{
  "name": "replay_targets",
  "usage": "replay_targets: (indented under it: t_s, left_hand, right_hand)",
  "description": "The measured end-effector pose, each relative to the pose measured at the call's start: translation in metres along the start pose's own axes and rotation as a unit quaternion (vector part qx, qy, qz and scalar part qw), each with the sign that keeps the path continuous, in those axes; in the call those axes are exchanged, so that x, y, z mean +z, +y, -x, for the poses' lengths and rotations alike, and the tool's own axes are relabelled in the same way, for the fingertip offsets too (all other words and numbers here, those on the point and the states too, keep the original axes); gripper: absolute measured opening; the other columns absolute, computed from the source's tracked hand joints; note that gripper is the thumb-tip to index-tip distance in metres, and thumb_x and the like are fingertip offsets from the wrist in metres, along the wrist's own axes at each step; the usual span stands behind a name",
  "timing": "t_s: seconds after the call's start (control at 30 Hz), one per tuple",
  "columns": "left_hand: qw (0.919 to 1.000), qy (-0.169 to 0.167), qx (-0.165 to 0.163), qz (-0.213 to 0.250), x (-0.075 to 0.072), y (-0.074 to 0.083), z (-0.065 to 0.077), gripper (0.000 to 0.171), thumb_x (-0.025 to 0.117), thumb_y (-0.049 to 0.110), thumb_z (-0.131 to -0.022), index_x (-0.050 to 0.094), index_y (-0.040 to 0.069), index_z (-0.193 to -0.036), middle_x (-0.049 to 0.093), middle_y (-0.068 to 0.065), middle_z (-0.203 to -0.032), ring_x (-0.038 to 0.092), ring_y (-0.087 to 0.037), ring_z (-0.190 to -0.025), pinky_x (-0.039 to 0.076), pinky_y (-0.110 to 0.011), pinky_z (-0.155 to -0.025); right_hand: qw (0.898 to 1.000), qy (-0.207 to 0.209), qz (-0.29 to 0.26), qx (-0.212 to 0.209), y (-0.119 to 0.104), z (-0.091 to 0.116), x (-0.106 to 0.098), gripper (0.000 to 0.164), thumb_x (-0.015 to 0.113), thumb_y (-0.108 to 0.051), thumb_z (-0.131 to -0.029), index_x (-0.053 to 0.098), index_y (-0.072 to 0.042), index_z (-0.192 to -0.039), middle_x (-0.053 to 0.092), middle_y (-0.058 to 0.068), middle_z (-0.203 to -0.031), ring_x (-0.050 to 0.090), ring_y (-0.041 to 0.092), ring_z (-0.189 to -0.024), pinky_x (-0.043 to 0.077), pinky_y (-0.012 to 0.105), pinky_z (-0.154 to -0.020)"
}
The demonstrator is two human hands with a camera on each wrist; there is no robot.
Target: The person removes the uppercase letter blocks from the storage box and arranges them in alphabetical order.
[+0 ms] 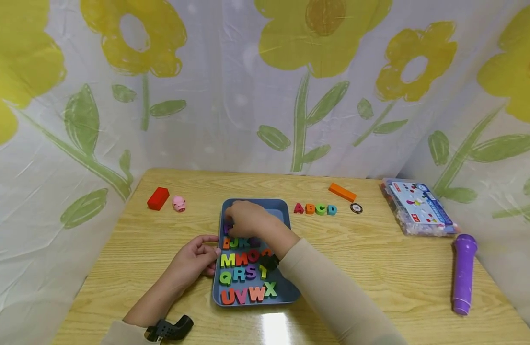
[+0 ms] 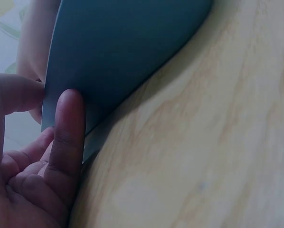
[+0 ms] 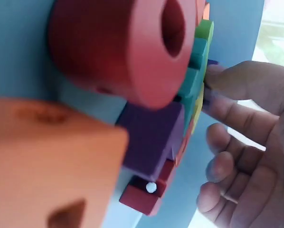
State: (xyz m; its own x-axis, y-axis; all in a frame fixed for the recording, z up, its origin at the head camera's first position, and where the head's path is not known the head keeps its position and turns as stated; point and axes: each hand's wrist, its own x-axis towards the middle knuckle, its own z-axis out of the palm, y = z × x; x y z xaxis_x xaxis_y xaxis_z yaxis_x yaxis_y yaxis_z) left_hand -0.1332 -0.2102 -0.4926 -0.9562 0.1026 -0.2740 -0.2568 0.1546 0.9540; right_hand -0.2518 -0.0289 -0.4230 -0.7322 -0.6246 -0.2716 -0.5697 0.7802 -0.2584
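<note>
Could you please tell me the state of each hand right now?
Left hand: open, fingertips touching the side of the tray.
Right hand: closed, pinching a purple letter.

At 4 o'clock the right grip [image 3: 270,161] is pinching a dark piece [image 3: 207,98]; a red, holed letter [image 3: 99,42] is looming at 11 o'clock, an orange letter [image 3: 42,156] is sitting at 8.

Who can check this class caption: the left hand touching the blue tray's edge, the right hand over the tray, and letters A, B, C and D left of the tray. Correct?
One side is wrong: the head view shows A, B, C and D right of the blue tray, with the left hand touching its edge and the right hand over it.
</note>
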Motion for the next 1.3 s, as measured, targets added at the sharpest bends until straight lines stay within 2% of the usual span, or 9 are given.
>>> replay_targets:
  t_s: [0.2, 0.27, 0.43, 0.57, 0.7, 0.83, 1.0, 1.13, 1.3]
  left_hand:
    - [1.0, 0.001, -0.002, -0.001, 0.001, 0.0, 0.001, 0.052, 0.069, 0.018, -0.108, 0.051, 0.001, -0.154, 0.074, -0.009, -0.099, 0.07, -0.02, -0.08, 0.064, -0.029, -0.071]
    - [1.0, 0.002, -0.003, -0.001, 0.001, 0.0, 0.001, 0.053, 0.069, 0.018, -0.108, 0.051, 0.001, -0.154, 0.075, -0.01, -0.1, 0.07, -0.02, -0.08, 0.064, -0.029, -0.071]
    - [0.9999, 0.005, -0.009, -0.002, 0.001, 0.001, 0.002, 0.053, 0.07, 0.018, -0.108, 0.051, 0.001, -0.154, 0.075, -0.011, -0.102, 0.07, -0.02, -0.08, 0.064, -0.03, -0.071]
    - [0.9999, 0.007, -0.013, -0.002, 0.001, 0.001, 0.001, 0.052, 0.069, 0.017, -0.108, 0.051, 0.001, -0.154, 0.076, -0.01, -0.102, 0.07, -0.02, -0.078, 0.064, -0.03, -0.07]
    - [0.9998, 0.007, -0.018, 0.0, 0.001, 0.002, 0.0, 0.049, 0.069, 0.016, -0.108, 0.053, 0.004, -0.153, 0.076, -0.011, -0.103, 0.072, -0.021, -0.079, 0.064, -0.03, -0.071]
    - [0.9998, 0.007, -0.02, 0.002, 0.001, 0.002, -0.002, 0.048, 0.069, 0.016, -0.108, 0.054, 0.007, -0.153, 0.076, -0.011, -0.103, 0.072, -0.021, -0.08, 0.065, -0.03, -0.072]
    - [0.9998, 0.007, -0.018, 0.002, 0.0, 0.002, -0.002, 0.049, 0.069, 0.016, -0.108, 0.053, 0.007, -0.153, 0.075, -0.01, -0.102, 0.071, -0.02, -0.08, 0.064, -0.03, -0.073]
    - [0.9998, 0.009, -0.019, 0.005, 0.0, 0.001, -0.002, 0.05, 0.07, 0.017, -0.107, 0.054, 0.007, -0.154, 0.075, -0.009, -0.102, 0.07, -0.02, -0.08, 0.064, -0.03, -0.072]
    - [0.9998, 0.008, -0.016, 0.005, 0.001, 0.0, -0.001, 0.052, 0.07, 0.017, -0.107, 0.053, 0.006, -0.155, 0.076, -0.01, -0.103, 0.069, -0.02, -0.08, 0.064, -0.03, -0.072]
  right_hand:
    - [0.998, 0.053, -0.039, -0.013, 0.014, 0.015, -0.014, 0.026, 0.074, -0.03, -0.104, 0.076, -0.017, -0.126, 0.068, 0.003, -0.125, 0.062, 0.018, -0.096, 0.056, 0.034, -0.084]
    - [0.996, 0.075, -0.052, -0.019, 0.026, 0.024, -0.024, 0.028, 0.073, -0.029, -0.104, 0.075, -0.014, -0.128, 0.068, 0.006, -0.123, 0.061, 0.02, -0.098, 0.056, 0.036, -0.086]
    - [0.987, 0.136, -0.091, -0.002, 0.068, 0.054, -0.047, 0.026, 0.072, -0.023, -0.103, 0.074, -0.01, -0.126, 0.069, 0.01, -0.116, 0.059, 0.025, -0.101, 0.054, 0.041, -0.086]
    - [0.98, 0.161, -0.117, 0.027, 0.104, 0.076, -0.05, 0.02, 0.074, -0.021, -0.102, 0.075, -0.011, -0.119, 0.066, 0.01, -0.106, 0.06, 0.025, -0.091, 0.053, 0.039, -0.078]
    - [0.979, 0.159, -0.116, 0.05, 0.134, 0.092, -0.037, 0.016, 0.078, -0.022, -0.101, 0.076, -0.012, -0.114, 0.063, 0.006, -0.097, 0.058, 0.023, -0.084, 0.049, 0.037, -0.074]
    - [0.981, 0.136, -0.115, 0.076, 0.15, 0.103, -0.021, 0.019, 0.079, -0.02, -0.101, 0.077, -0.009, -0.117, 0.067, 0.006, -0.095, 0.057, 0.022, -0.082, 0.05, 0.037, -0.074]
    - [0.982, 0.123, -0.117, 0.088, 0.159, 0.105, -0.007, 0.022, 0.078, -0.017, -0.1, 0.078, -0.007, -0.119, 0.073, 0.007, -0.103, 0.06, 0.024, -0.088, 0.054, 0.041, -0.083]
    - [0.983, 0.122, -0.113, 0.083, 0.164, 0.104, 0.002, 0.015, 0.078, -0.014, -0.098, 0.079, -0.007, -0.111, 0.071, 0.006, -0.096, 0.059, 0.023, -0.086, 0.052, 0.039, -0.08]
    - [0.982, 0.112, -0.128, 0.087, 0.166, 0.102, 0.01, 0.013, 0.077, -0.012, -0.095, 0.078, -0.009, -0.108, 0.063, 0.003, -0.087, 0.055, 0.021, -0.08, 0.045, 0.034, -0.072]
